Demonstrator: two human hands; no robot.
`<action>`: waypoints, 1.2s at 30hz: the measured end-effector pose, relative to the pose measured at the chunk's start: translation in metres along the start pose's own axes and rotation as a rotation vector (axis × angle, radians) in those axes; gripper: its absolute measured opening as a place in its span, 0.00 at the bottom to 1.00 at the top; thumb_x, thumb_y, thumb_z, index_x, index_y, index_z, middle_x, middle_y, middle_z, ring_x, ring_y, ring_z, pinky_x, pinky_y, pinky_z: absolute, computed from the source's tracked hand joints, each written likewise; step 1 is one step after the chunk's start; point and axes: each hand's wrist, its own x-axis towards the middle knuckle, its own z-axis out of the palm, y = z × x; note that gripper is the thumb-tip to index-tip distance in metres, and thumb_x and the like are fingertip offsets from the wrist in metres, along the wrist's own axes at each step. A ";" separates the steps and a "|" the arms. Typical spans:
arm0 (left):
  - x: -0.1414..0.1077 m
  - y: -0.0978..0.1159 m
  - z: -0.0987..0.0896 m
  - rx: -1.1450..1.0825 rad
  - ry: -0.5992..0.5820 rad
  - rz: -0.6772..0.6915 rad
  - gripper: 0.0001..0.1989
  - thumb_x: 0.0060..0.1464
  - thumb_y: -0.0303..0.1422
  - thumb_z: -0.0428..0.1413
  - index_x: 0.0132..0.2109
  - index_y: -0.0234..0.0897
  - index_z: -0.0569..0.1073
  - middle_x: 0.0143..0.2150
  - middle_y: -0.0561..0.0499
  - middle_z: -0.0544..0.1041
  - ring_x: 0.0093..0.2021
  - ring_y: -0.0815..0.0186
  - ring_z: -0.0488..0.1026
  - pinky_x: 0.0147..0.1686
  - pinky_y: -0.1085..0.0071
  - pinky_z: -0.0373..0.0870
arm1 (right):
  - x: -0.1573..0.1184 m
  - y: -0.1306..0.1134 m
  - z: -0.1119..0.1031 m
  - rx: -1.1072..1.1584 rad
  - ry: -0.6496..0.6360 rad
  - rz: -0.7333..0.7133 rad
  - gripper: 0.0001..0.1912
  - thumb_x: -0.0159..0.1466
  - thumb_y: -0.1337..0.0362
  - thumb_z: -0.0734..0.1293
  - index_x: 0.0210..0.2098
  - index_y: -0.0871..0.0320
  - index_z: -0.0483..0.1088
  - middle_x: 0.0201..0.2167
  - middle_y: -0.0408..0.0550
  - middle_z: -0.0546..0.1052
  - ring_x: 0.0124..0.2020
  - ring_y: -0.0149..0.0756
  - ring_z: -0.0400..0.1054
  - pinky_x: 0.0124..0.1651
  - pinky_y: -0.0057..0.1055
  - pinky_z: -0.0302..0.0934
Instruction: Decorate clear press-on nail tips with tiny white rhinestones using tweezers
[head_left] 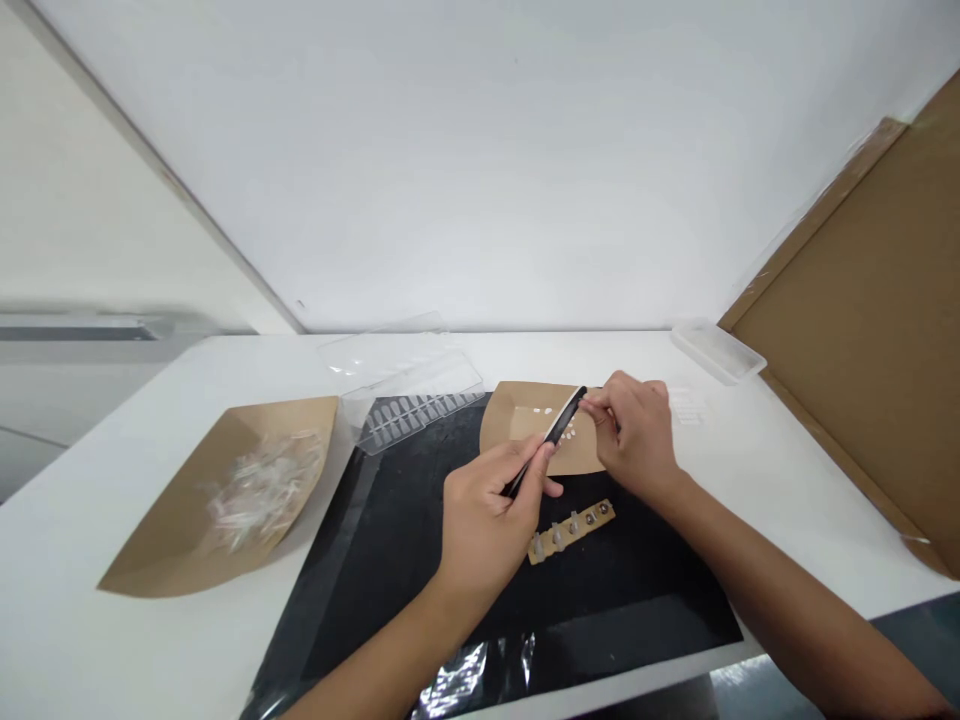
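Observation:
My left hand (491, 500) pinches a slim black tool (564, 424) with a pale edge, which slants up to the right. Whether it is a file or tweezers I cannot tell. My right hand (636, 428) is closed in a pinch at the tool's upper tip; anything tiny between its fingers is hidden. Behind and below the tool lies a brown paper tray (499, 425) with several small white pieces in it. Nearer me, a tan strip (571, 530) carries clear nail tips and round metal studs on the black mat (420, 560).
To the left, a brown paper tray (169, 520) holds a heap of clear plastic pieces. A clear case (420, 405) of nail tips lies open at the mat's back left. A translucent box (718, 352) sits at the back right, beside a cardboard panel (862, 350).

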 end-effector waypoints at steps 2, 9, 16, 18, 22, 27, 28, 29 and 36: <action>0.000 0.000 0.000 0.009 0.004 0.013 0.09 0.65 0.30 0.61 0.37 0.40 0.86 0.26 0.58 0.84 0.29 0.70 0.81 0.38 0.74 0.78 | 0.000 0.000 0.000 0.037 -0.041 -0.025 0.14 0.75 0.66 0.62 0.31 0.54 0.62 0.27 0.41 0.72 0.29 0.34 0.64 0.40 0.37 0.49; 0.001 -0.001 -0.001 0.008 0.017 0.027 0.07 0.65 0.31 0.61 0.41 0.40 0.86 0.27 0.58 0.84 0.29 0.69 0.81 0.37 0.74 0.78 | -0.001 -0.006 0.001 0.108 -0.033 -0.036 0.14 0.75 0.66 0.63 0.31 0.55 0.63 0.28 0.41 0.73 0.29 0.33 0.66 0.40 0.38 0.49; 0.000 0.000 -0.001 0.006 -0.002 0.000 0.08 0.65 0.32 0.60 0.42 0.40 0.86 0.27 0.57 0.84 0.29 0.68 0.81 0.37 0.73 0.78 | -0.001 -0.008 0.002 0.129 -0.012 -0.051 0.14 0.75 0.66 0.63 0.31 0.55 0.63 0.27 0.41 0.74 0.29 0.33 0.67 0.41 0.38 0.50; 0.000 0.000 0.000 0.003 -0.013 -0.015 0.09 0.65 0.32 0.60 0.42 0.40 0.86 0.26 0.56 0.84 0.28 0.67 0.81 0.35 0.73 0.78 | -0.002 -0.008 0.002 0.139 -0.043 -0.101 0.13 0.75 0.66 0.63 0.32 0.54 0.63 0.27 0.41 0.74 0.29 0.33 0.67 0.40 0.37 0.49; -0.001 0.001 0.000 -0.004 -0.021 -0.035 0.09 0.66 0.32 0.60 0.43 0.40 0.86 0.27 0.55 0.84 0.29 0.66 0.82 0.35 0.72 0.78 | -0.002 -0.011 0.002 0.096 0.001 -0.037 0.14 0.76 0.65 0.62 0.32 0.54 0.63 0.27 0.41 0.74 0.29 0.33 0.67 0.41 0.38 0.49; -0.001 -0.002 0.002 0.003 -0.032 -0.025 0.09 0.66 0.32 0.59 0.43 0.40 0.86 0.27 0.55 0.85 0.29 0.67 0.82 0.36 0.72 0.78 | 0.001 -0.012 0.001 0.071 -0.066 -0.092 0.15 0.75 0.66 0.62 0.30 0.54 0.62 0.25 0.41 0.71 0.28 0.33 0.64 0.41 0.37 0.49; -0.001 -0.002 0.002 0.012 -0.029 -0.017 0.09 0.66 0.32 0.59 0.43 0.41 0.86 0.27 0.56 0.84 0.30 0.67 0.82 0.37 0.72 0.78 | 0.002 -0.011 0.001 0.062 -0.050 -0.071 0.15 0.75 0.66 0.62 0.30 0.55 0.62 0.25 0.40 0.71 0.27 0.32 0.63 0.41 0.37 0.49; -0.001 -0.002 0.003 0.021 -0.027 -0.011 0.09 0.66 0.31 0.59 0.42 0.41 0.86 0.28 0.56 0.84 0.31 0.66 0.82 0.38 0.72 0.78 | 0.003 -0.011 0.000 0.057 -0.039 -0.055 0.15 0.75 0.66 0.62 0.30 0.55 0.63 0.25 0.40 0.71 0.27 0.32 0.63 0.41 0.37 0.48; -0.003 -0.002 0.003 0.038 -0.025 0.015 0.09 0.66 0.31 0.59 0.40 0.40 0.86 0.28 0.56 0.84 0.31 0.67 0.82 0.38 0.73 0.78 | 0.003 -0.007 -0.001 0.072 -0.058 -0.078 0.14 0.76 0.65 0.62 0.31 0.55 0.63 0.26 0.40 0.72 0.28 0.32 0.64 0.41 0.37 0.49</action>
